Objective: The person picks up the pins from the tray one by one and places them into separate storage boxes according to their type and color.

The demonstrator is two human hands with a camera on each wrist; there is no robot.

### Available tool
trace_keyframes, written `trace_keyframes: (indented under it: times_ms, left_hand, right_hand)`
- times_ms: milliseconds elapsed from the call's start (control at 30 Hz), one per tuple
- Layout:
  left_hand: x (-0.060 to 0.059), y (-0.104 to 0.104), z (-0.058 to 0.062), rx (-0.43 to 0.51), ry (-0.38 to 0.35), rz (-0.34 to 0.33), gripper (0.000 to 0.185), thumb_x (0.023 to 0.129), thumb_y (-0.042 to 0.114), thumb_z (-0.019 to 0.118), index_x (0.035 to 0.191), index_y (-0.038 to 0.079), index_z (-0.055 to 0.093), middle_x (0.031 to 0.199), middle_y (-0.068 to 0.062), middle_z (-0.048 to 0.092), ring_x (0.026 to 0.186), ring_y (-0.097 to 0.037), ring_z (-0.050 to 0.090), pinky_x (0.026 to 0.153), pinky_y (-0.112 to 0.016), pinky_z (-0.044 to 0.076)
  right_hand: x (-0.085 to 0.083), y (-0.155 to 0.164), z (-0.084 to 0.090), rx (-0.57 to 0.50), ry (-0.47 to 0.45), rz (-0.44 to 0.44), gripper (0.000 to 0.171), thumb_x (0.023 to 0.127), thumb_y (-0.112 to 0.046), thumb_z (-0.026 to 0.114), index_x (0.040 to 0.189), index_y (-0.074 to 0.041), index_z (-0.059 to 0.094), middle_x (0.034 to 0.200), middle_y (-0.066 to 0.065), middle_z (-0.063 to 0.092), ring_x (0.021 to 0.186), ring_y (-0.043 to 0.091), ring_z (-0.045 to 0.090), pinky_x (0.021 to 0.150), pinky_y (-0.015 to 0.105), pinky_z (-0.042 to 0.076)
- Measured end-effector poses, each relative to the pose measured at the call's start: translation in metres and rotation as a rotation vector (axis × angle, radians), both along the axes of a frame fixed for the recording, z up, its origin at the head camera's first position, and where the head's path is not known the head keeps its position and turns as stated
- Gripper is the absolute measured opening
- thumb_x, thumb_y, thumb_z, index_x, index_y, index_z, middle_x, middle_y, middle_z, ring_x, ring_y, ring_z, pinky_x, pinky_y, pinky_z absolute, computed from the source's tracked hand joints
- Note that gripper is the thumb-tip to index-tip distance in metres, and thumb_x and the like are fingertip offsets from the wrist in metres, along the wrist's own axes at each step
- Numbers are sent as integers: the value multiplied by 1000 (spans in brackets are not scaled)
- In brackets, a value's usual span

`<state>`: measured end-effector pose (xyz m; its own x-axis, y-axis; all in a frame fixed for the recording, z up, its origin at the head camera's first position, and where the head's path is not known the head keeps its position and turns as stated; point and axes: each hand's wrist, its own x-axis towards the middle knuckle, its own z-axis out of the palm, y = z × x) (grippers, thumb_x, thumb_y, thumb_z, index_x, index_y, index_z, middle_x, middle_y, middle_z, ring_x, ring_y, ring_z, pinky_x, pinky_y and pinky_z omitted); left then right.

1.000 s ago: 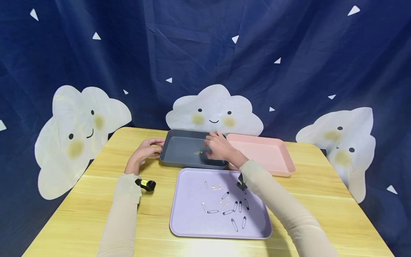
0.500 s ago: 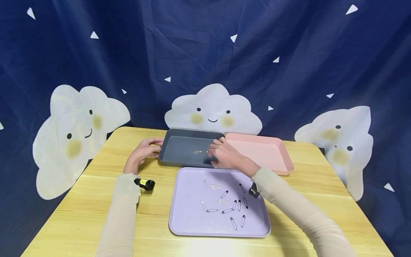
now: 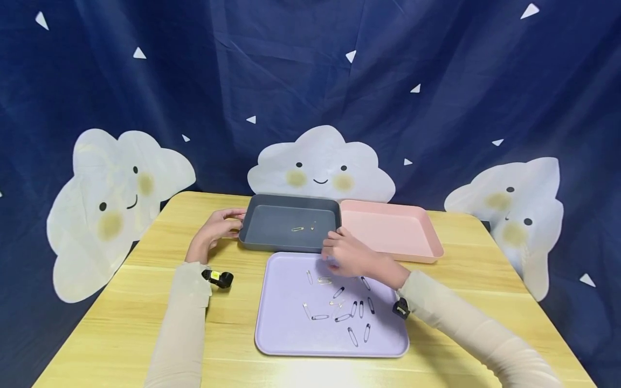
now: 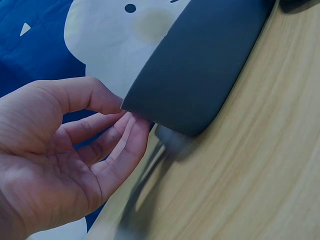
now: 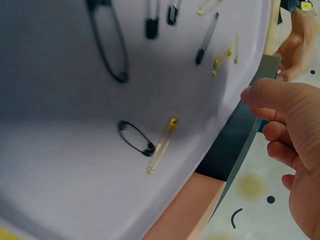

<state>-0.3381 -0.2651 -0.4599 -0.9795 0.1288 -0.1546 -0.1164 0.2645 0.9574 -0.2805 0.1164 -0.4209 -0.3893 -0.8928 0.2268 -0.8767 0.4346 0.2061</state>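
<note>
My left hand (image 3: 216,229) holds the left end of a dark grey tray (image 3: 257,243), its thumb and fingertips meeting at the edge in the left wrist view. Two gold safety pins (image 3: 297,229) lie inside that tray. Over the far edge of a lilac tray (image 3: 286,345) hovers my right hand (image 3: 351,253), fingers loosely bent and nothing visible between them. Scattered on the lilac tray are several black safety pins (image 3: 352,337) and several gold safety pins (image 3: 307,311); one black pin and one gold pin (image 5: 162,146) overlap in the right wrist view.
A pink tray (image 3: 388,229) stands beside the dark grey one, at the back right. All three trays sit on a wooden table (image 3: 233,328). Behind it hangs a dark blue curtain (image 3: 291,81) with clouds on it.
My right hand has drawn back from the dark grey tray towards the lilac tray. A second gold safety pin now shows in the dark grey tray. My left hand stays at its edge.
</note>
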Motion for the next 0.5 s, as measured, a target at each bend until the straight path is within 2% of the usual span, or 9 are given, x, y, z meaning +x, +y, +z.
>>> trace_keyframes:
  times_ms: [300,500]
  left_hand:
    - [-1,0,0,3,5,-4,55,96,1,55,150,-2,46,146,-29,49,92,-7,65,77,-21,58]
    - [-1,-1,0,10,-3,0,55,96,1,56,150,-2,46,146,-28,49,90,-7,65,75,-20,58]
  right_hand:
    - [9,11,-6,6,8,22,19,74,-26,84,84,-20,70,84,-9,64,84,15,46,78,31,34]
    - [14,14,-11,46,-53,-12,18,75,-27,84,85,-20,71,86,-9,66,85,13,46,79,32,32]
